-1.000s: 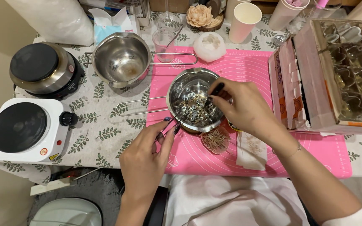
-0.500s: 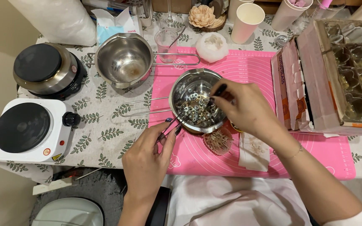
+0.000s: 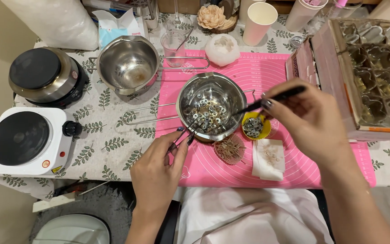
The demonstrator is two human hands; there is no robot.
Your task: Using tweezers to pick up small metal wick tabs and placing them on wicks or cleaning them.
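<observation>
Right hand (image 3: pixel 314 119) is pulling back from over the steel pot (image 3: pixel 211 106) versus half a second ago, now sitting right of it and uncovering the small yellow cup (image 3: pixel 253 126) of metal discs. It's pinching black tweezers (image 3: pixel 271 99), tips reaching toward the pot rim. Left hand (image 3: pixel 159 169) is keeping its spot, gripping a second pair of tweezers (image 3: pixel 183 138) at the pot's near edge. Pot is sitting on the pink mat (image 3: pixel 294 72) mid-surface (shiny, long wire handle, bottom littered with small metal discs).
</observation>
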